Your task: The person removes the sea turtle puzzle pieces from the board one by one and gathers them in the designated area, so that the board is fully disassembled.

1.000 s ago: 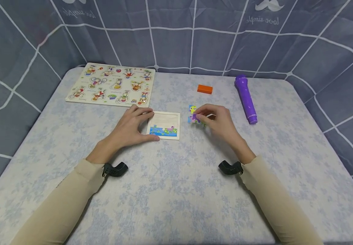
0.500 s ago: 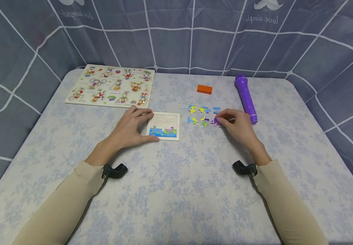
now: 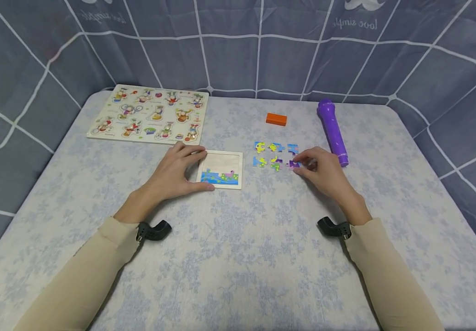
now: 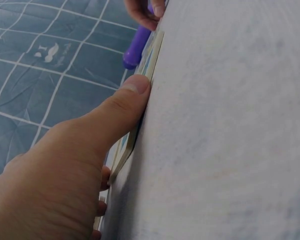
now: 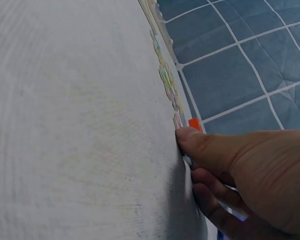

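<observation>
My left hand (image 3: pixel 176 172) holds the small wooden puzzle tray (image 3: pixel 240 171) at its left side, thumb on the near edge and fingers at the far left corner. Joined blue sea pieces (image 3: pixel 220 178) fill the tray's lower part; bare wood shows above. To the tray's right lie loose jigsaw pieces in two rows, among them a yellow and blue piece (image 3: pixel 259 147) and a green and yellow piece (image 3: pixel 276 164). My right hand (image 3: pixel 322 170) pinches a purple jigsaw piece (image 3: pixel 293 164) at the near right of the group; the fingertips partly cover it.
A large peg puzzle board (image 3: pixel 149 115) with cartoon figures lies at the back left. An orange block (image 3: pixel 276 119) sits behind the loose pieces. A purple microphone-shaped toy (image 3: pixel 332 133) lies just beyond my right hand. A grid-patterned curtain (image 3: pixel 234 64) hangs behind the table.
My right hand has moved right, from over the middle of the loose pieces to the purple piece at the end, uncovering the others. The left hand stays on the tray.
</observation>
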The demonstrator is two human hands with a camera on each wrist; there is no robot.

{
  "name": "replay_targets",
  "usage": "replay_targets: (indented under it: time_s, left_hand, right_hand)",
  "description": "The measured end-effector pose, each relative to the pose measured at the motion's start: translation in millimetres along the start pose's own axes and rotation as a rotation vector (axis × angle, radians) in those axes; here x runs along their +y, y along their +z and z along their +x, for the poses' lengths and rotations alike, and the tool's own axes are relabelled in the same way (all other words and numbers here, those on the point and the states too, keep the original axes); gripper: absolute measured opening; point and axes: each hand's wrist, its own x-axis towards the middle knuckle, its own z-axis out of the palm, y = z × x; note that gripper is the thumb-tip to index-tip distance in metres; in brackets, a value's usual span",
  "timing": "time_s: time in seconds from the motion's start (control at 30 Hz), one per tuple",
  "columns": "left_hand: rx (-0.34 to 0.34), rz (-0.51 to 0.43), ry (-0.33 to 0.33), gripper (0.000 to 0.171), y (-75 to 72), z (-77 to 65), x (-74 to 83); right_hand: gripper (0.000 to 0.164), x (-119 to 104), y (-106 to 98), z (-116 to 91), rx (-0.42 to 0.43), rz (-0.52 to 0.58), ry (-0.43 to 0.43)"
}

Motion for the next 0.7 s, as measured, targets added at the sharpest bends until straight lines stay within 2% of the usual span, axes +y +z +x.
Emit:
replay_targets:
  time_s: [0.6, 0.7]
  left_hand:
    - [0.007, 0.003, 0.014, 0.096, 0.7, -0.9, -2.1]
    - [0.007, 0.003, 0.018, 0.096, 0.4, -0.1, -2.1]
  right_hand:
    - [0.023, 4.4, 3.6, 0.3, 0.032, -0.011, -0.028]
    - [0.023, 2.9, 3.0, 0.2, 0.075, -0.016, -0.044]
